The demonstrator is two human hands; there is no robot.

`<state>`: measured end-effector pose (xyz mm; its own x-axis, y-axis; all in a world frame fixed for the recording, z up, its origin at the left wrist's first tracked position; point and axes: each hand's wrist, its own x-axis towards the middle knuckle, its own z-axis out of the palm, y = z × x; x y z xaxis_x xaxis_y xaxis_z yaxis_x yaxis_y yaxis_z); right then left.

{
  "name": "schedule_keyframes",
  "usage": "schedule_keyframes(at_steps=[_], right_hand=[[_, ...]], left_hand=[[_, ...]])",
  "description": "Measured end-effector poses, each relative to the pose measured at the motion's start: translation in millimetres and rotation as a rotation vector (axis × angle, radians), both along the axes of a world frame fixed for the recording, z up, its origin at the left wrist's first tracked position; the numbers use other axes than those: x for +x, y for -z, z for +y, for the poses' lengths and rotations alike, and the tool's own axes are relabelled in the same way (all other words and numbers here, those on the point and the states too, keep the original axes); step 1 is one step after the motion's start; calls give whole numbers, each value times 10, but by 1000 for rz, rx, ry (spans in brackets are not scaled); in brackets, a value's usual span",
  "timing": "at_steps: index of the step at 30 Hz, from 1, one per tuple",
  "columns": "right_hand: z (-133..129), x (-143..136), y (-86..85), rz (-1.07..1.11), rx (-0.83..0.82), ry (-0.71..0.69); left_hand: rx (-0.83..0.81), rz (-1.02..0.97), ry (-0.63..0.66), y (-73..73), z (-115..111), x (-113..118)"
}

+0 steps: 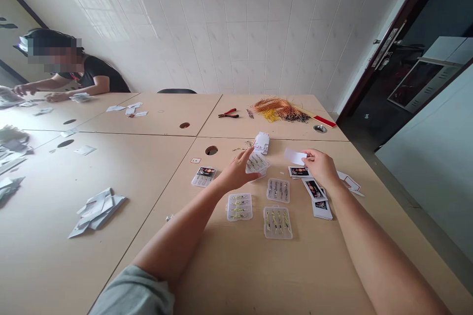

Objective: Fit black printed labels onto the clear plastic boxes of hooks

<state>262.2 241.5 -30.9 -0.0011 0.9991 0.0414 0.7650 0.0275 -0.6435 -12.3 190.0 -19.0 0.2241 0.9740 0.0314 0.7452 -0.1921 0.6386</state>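
A plain white card, thin, flat and rectangular, is pinched in the fingers of the right hand, just beyond the dark-printed cards. The left hand's fingers are spread loosely by a translucent case; contact is unclear. Plain tabletop stretches on the near side, its right edge slanting past the right forearm.

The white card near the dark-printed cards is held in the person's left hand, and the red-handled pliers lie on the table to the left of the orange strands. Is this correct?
Not quite: the white card is held in the right hand, as the head view shows. The red-handled pliers do lie left of the orange strands.
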Motion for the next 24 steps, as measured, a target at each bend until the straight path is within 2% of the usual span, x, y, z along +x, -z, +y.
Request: schedule_keyframes(at_steps=[4, 9, 15, 20, 24], right_hand=[[56, -145, 0, 43, -72, 0], [228, -312, 12, 57, -167, 38], [311, -473, 13, 58, -255, -26], [282, -544, -132, 67, -183, -46], [17, -566, -355, 170, -78, -90]], left_hand=[[-21, -28, -4, 12, 17, 7], [-55, -57, -31, -44, 24, -3], [-34, -91, -41, -89, 5, -17], [12, -136, -19, -108, -1, -22], [58, -176, -2, -234, -63, -15]])
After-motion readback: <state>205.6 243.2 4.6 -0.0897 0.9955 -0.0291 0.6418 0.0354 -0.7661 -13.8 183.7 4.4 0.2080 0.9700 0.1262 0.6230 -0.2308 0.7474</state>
